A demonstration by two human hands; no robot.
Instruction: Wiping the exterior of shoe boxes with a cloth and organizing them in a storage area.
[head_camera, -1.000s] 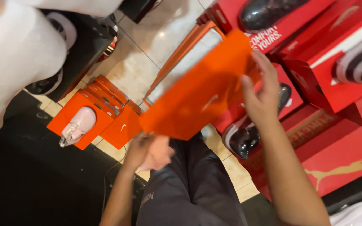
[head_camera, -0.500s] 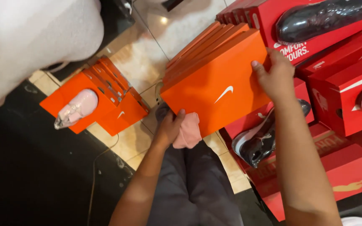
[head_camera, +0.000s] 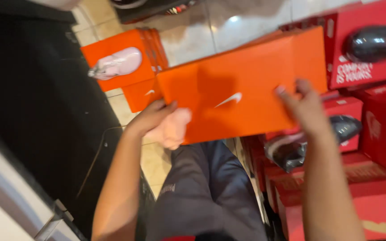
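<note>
I hold an orange shoe box (head_camera: 242,91) with a white logo in front of me, its lid side facing up. My left hand (head_camera: 153,115) grips its near left corner, fingers curled over the edge. My right hand (head_camera: 304,105) presses on the box's right side, thumb and fingers spread on the lid. Below the box are my dark trousers and a bare foot (head_camera: 171,129).
An open orange box (head_camera: 117,49) with a pale pink shoe (head_camera: 117,64) on it lies on the tiled floor at upper left. Red shoe boxes (head_camera: 380,134) with dark shoes (head_camera: 376,42) are stacked on the right. A black mat lies to the left.
The orange box has swung flatter and wider across the view. My left hand has moved up along its left edge, and my right hand now lies on top of the lid.
</note>
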